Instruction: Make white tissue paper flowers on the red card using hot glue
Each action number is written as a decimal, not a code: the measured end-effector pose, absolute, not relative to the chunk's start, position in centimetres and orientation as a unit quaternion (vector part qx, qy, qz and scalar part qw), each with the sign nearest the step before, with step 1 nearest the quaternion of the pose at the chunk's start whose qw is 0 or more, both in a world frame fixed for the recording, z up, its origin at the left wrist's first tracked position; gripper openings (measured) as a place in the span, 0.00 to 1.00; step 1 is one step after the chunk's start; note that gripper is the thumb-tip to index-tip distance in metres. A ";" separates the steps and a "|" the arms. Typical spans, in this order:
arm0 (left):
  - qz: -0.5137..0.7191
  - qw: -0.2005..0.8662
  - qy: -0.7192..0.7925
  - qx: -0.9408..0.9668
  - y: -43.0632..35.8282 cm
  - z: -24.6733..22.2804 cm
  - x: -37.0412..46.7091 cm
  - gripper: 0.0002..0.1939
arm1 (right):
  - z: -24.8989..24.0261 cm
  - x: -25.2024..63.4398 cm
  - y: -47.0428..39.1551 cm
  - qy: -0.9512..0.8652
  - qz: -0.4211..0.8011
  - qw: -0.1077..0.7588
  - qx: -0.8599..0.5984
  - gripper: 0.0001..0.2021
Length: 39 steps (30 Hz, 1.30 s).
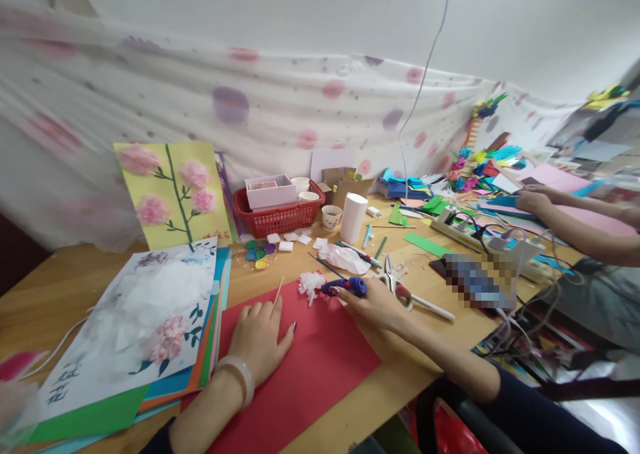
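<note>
My left hand lies on a sheet of red paper, thumb apart, with a thin wooden stick sticking up between its fingers. In my right hand is a blue hot glue gun, its front end pointing left at a white crumpled-paper flower. The flower rests at the far edge of the red sheet. Whether the nozzle touches it, I cannot tell. Scissors lie just beyond my right hand.
Coloured papers and a painted sheet with white tissue lie at left. Behind stand a flower picture, a red basket, a paper cup and a white cylinder. At right are a power strip and another person's hands.
</note>
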State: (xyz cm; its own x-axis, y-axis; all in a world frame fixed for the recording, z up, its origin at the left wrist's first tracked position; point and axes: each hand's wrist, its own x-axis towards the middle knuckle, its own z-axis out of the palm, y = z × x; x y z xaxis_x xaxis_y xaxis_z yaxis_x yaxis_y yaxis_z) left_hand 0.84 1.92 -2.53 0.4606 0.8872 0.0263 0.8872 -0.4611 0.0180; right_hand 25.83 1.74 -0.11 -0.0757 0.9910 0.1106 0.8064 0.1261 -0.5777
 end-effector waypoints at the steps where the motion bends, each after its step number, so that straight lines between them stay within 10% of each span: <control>1: 0.016 0.000 0.518 0.855 1.9 -2.5 0.8 0.29 | 0.0 25.8 1.7 -0.715 0.181 0.251 -0.627 0.23; 39: 0.005 -0.018 0.519 0.855 2.0 -2.5 0.8 0.27 | 0.0 25.7 0.9 -0.710 0.198 0.246 -0.629 0.25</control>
State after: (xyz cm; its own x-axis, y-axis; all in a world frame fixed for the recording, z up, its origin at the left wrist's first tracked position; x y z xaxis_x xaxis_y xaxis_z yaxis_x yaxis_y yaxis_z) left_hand 0.76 2.00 -2.45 0.4612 0.8869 0.0268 0.8872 -0.4606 -0.0264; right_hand 25.69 0.85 -0.02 -0.0877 0.9912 0.0994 0.7966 0.1297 -0.5905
